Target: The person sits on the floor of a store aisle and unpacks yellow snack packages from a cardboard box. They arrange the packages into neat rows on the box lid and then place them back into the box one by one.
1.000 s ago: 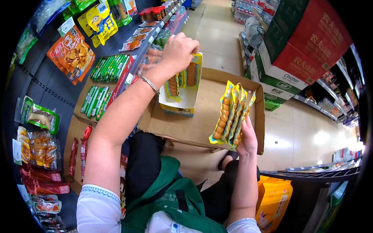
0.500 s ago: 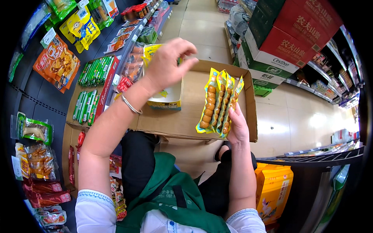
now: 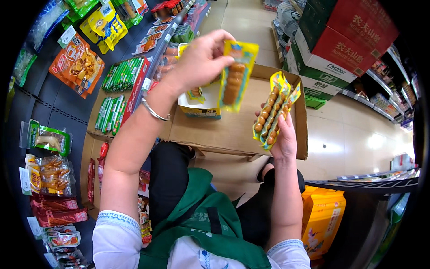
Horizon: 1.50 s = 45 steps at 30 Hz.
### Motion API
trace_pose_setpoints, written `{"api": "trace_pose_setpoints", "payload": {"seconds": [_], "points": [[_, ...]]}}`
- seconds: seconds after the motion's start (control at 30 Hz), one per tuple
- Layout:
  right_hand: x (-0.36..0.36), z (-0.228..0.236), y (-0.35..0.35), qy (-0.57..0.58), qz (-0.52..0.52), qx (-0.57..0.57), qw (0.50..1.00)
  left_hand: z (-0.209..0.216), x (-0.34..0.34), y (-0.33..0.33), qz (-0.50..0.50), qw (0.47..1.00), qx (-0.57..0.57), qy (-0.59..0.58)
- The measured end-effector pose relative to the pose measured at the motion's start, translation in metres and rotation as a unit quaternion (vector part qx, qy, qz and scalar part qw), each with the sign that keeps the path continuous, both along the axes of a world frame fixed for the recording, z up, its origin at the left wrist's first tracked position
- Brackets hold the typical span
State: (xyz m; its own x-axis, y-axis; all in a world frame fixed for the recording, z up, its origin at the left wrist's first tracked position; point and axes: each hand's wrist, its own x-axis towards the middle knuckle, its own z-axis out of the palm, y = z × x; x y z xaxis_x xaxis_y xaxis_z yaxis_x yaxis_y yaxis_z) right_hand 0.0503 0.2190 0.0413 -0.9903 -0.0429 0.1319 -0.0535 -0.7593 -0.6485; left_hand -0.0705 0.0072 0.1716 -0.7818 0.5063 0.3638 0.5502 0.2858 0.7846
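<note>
My left hand [image 3: 207, 59] pinches one yellow-edged sausage pack [image 3: 238, 76] at its upper part, and the pack hangs upright, slightly blurred. Below and behind it stands a small open display box [image 3: 208, 111], white inside with a yellow and blue outside, holding a few similar packs. On the right, my right hand [image 3: 282, 134] is closed around several sausage packs [image 3: 274, 110], fanned side by side, with brown sausage links showing through their clear fronts. Both hands are above a shallow brown cardboard tray [image 3: 242, 134].
Shelves on the left carry a box of green-wrapped snack sticks [image 3: 121, 74] and hanging snack bags [image 3: 77, 62]. Stacked drink cartons [image 3: 354, 40] rise beyond the tray at right. A yellow package [image 3: 323, 219] stands low on the right, under a dark wire shelf [image 3: 371, 184].
My left hand, empty before, now holds one sausage pack taken from the bunch. The right hand keeps the remaining packs, now fewer. The view has shifted slightly.
</note>
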Motion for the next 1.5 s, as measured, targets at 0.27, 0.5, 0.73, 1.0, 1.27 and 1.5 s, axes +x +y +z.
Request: {"api": "trace_pose_setpoints", "payload": {"seconds": [0.27,0.5,0.73,1.0,1.27,1.5], "points": [[0.002,0.004,0.001,0.000,0.003,-0.013,1.000,0.012,-0.012,-0.045,0.145,0.968,-0.049,0.198],[0.002,0.001,-0.001,-0.007,0.020,-0.005,1.000,-0.024,-0.015,-0.039,0.179,0.944,-0.104,0.256],[0.001,-0.001,-0.003,-0.016,0.024,0.003,1.000,-0.044,-0.025,-0.037,0.199,0.916,-0.176,0.300],[0.001,0.000,-0.007,-0.014,0.037,0.003,0.999,-0.050,-0.030,-0.037,0.218,0.875,-0.228,0.366],[-0.001,-0.002,-0.008,-0.028,0.043,0.012,0.999,-0.047,-0.034,-0.029,0.239,0.869,-0.187,0.390],[-0.001,0.000,-0.010,-0.031,0.045,0.012,0.998,-0.041,-0.038,-0.040,0.213,0.895,-0.173,0.352]]}}
